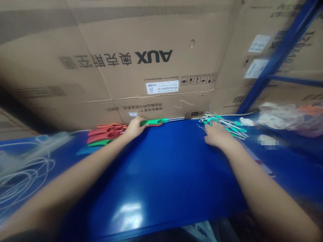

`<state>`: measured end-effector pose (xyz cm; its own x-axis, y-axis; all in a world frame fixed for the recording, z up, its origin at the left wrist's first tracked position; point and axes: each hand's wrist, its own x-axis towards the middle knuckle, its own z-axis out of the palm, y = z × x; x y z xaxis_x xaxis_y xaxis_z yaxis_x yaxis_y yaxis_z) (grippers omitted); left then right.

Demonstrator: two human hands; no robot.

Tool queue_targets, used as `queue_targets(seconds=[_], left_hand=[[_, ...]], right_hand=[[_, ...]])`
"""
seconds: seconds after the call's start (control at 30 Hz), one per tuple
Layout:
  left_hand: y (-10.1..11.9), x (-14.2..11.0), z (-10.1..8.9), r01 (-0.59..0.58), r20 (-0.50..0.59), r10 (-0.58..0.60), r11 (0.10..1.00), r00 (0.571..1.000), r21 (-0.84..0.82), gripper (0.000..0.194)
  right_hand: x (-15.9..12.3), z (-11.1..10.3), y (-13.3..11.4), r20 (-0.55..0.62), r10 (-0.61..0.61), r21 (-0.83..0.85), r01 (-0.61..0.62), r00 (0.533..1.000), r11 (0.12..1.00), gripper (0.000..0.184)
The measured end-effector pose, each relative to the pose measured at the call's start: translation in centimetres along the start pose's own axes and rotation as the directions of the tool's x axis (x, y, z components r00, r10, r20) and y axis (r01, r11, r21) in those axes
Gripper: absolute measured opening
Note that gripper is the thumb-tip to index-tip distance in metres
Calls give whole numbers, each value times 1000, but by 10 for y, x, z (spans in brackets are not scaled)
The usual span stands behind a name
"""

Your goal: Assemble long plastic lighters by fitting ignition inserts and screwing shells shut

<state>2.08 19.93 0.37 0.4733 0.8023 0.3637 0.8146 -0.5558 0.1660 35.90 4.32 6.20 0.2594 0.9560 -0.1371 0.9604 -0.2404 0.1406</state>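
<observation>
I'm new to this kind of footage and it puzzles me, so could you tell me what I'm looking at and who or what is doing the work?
There is no machine here: these are a person's two bare hands. The single picture comes from a camera on their head, looking forward and down.

The left hand holds a green and red handle with thin metal rods sticking out of it. The right hand is at a pile of metal rods with teal parts.

Both are over a blue surface. More red handles lie beside the left hand, and plastic bags lie off to the right. Behind stands printed cardboard.
</observation>
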Motion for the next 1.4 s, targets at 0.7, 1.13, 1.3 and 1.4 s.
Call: queue_targets(seconds=[0.7,1.13,1.3,1.4], left_hand=[[49,-34,-14,-84,-68,96,983,993,160,26],[48,-28,-9,-165,74,156,976,985,141,35],[37,-28,-11,-121,90,111,985,990,119,34],[33,-28,-13,-101,88,92,990,992,102,31]], right_hand=[[-1,24,-23,-155,-523,62,536,838,842,33],[0,32,-31,-164,-585,107,603,795,790,35],[-4,27,-31,-135,-513,83,526,848,847,40],[-5,22,-29,-136,-404,62,414,905,908,41]])
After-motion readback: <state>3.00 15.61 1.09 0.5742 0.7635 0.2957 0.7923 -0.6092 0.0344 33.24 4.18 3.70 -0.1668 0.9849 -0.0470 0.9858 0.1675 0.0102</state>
